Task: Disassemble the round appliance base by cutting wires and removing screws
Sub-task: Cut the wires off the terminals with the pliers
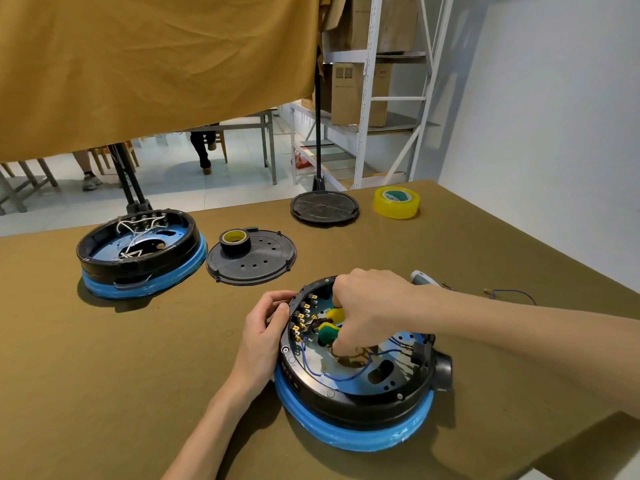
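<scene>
**Cutters inside the open base**

Nearest to me sits the round appliance base (353,386), black-walled with a blue band around its bottom edge, lying open side up on the olive-brown table (104,375). Its interior shows a pale metal plate, a row of brass terminals (304,317) along the left inner wall and a blue wire (346,377) looping across the floor of it.

The person's left hand (265,327) is curled against the base's left rim, fingers gripping the edge. The right hand (367,306) reaches down into the base from above, closed around a pair of cutters with yellow-and-green handles (330,323); the tool's tip points toward the terminals (whether it touches a wire I cannot tell, as the hand covers it).

Farther back on the left stands a second base (138,251), also open, with white wires tangled inside. Just to its right lies a black perforated cover plate (259,261) with a roll of black tape (235,241) resting on it. Beyond that, near the table's far edge, lies another black disc (323,206), and beside it a roll of yellow tape (396,201). To the right of the forearm, a loose blue wire piece (512,293) lies on the table, near a pale grey tool handle (420,278) partly hidden by the arm.
</scene>
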### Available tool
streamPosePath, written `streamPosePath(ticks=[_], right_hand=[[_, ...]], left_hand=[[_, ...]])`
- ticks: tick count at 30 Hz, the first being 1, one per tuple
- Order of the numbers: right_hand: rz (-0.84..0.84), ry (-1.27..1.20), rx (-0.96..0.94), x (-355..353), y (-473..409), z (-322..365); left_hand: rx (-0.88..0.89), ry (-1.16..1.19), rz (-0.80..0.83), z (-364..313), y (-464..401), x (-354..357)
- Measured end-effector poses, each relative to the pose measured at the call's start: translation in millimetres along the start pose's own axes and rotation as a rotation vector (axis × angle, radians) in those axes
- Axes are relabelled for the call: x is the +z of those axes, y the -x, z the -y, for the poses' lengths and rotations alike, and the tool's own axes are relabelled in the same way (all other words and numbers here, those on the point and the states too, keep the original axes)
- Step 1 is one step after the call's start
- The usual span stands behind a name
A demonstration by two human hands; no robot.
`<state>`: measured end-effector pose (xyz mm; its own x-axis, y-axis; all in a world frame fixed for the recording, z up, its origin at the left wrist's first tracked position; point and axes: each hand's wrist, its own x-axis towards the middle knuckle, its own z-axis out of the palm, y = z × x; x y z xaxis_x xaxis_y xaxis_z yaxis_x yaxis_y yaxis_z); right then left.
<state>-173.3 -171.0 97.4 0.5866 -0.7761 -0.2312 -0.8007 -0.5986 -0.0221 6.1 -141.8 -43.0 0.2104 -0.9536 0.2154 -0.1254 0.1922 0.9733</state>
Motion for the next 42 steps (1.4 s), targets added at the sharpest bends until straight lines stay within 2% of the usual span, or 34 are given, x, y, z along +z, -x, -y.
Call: streamPosePath(ticks=[6, 11, 12, 15, 16, 17, 20, 21, 24, 26, 31, 35, 37, 40, 42], right_hand=[[0.056, -0.144, 0.010, 0, 1, -8], [-0.138, 0.013, -0.074, 25, 13, -1], [-0.121, -0.038, -0.067, 25, 13, -3], [0.097, -0.405, 0.027, 11, 8, -20], [0.120, -0.436, 0.036, 10, 8, -23], [0.090, -0.411, 0.034, 13, 9, -22], [-0.126, -0.090, -0.030, 33, 17, -8], [-0.149, -0.077, -0.045, 37, 19, -5], [-0.015, -0.346, 0.034, 24, 16, -17], [0.048, -0.421, 0.060, 19, 14, -24], [-0.134, -0.134, -0.022, 43, 24, -7], [0.045, -0.448, 0.079, 25, 19, -20], [0.006, -0.391, 0.054, 27, 22, -17], [-0.129, -0.117, -0.013, 44, 29, -2], [-0.084, -0.243, 0.028, 39, 27, -5]], left_hand=[[0.007, -0.030, -0.004, 0, 1, 0], [0.008, -0.017, -0.002, -1, 0, -1], [0.011, -0.022, -0.004, -1, 0, -1], [0.023, -0.033, 0.005, 0, 1, -2], [0.027, -0.027, 0.013, 0, 2, -2], [0.034, -0.021, 0.017, -1, 2, -2], [0.039, -0.003, 0.009, -3, 1, -1], [0.041, 0.003, 0.009, -3, 2, 0], [0.047, -0.002, 0.009, -2, 2, -1], [0.038, -0.010, 0.009, -2, 2, 0], [0.040, 0.010, 0.011, -2, 2, 0], [0.045, 0.006, 0.006, -2, 3, 0], [0.046, 0.008, 0.008, -1, 2, 0], [0.039, 0.018, 0.008, -1, 2, 0], [0.036, 0.012, 0.008, 1, 1, -1]])
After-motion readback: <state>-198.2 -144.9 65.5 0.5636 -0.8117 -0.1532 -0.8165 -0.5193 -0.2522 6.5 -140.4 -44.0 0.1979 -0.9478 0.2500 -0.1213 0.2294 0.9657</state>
